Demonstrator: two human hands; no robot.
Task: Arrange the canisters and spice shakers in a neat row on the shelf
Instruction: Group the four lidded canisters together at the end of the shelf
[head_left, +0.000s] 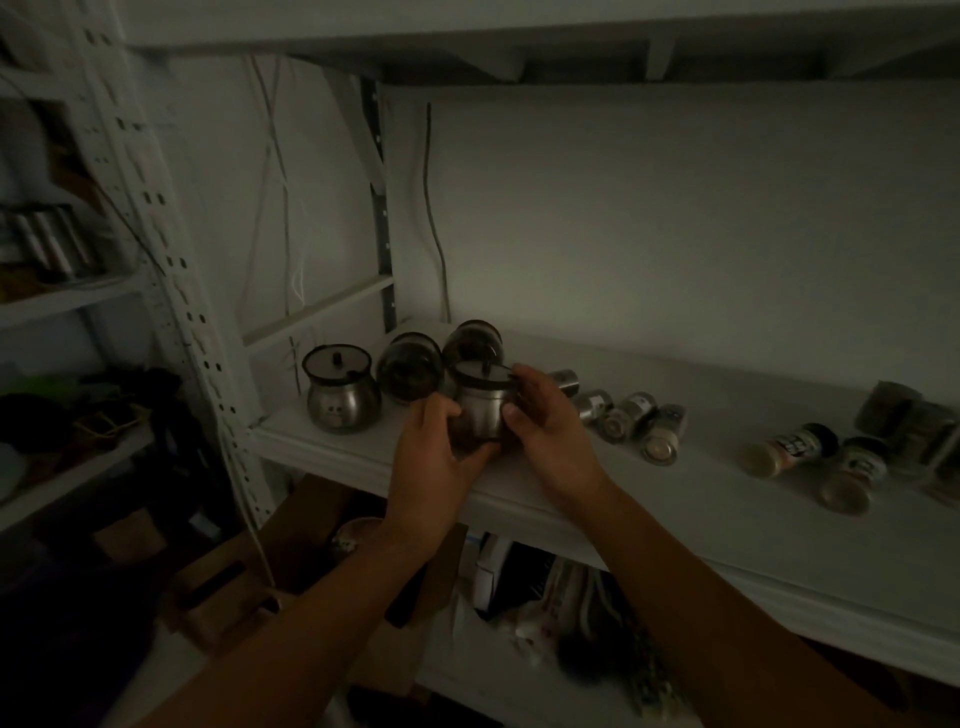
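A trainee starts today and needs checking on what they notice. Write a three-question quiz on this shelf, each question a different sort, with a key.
1. True or false: the held canister is gripped by the right hand alone.
2. The shakers to the right of the held canister are: A) upright, B) lying on their sides, C) stacked.
3. Fill in: the left canister, lid on, stands ____ on the shelf.

Key
1. False: the left hand grips it too.
2. B
3. upright
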